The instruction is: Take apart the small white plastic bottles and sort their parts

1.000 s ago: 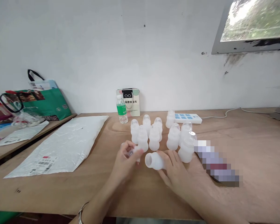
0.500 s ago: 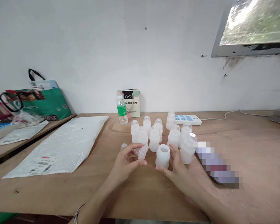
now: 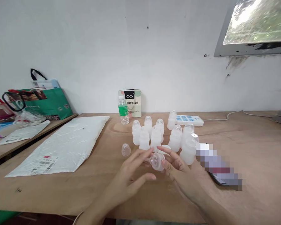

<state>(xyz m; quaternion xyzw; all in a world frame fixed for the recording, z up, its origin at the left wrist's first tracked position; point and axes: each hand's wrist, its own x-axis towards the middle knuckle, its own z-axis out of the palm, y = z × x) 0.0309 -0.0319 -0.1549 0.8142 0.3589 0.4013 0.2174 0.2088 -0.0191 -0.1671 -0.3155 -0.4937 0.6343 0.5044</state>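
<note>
My right hand point(image 3: 181, 173) pinches a clear baby bottle nipple with its screw ring point(image 3: 157, 162), thumb on the near side of the ring. The nipple tip points left, toward my left hand point(image 3: 127, 178). That hand's fingers are stretched out and its thumb stands apart; whether a fingertip touches the nipple I cannot tell. Just behind the ring is a white uncapped bottle point(image 3: 165, 148), mostly hidden by my right hand. A clear dome cap point(image 3: 125, 150) rests on the table to the left. Several frosted baby bottles with clear caps point(image 3: 144, 139) stand behind my hands.
A phone point(image 3: 219, 168) with a blurred screen lies right of the bottles. A white power strip point(image 3: 189, 120) and a water bottle point(image 3: 123, 111) beside a paper bag point(image 3: 137, 106) are at the back. On the left lies a large white plastic mailer point(image 3: 61, 147).
The nipple with its ring has passed from my left hand to my right and moved rightward. My left fingers have opened. My right hand has left the uncapped bottle's side.
</note>
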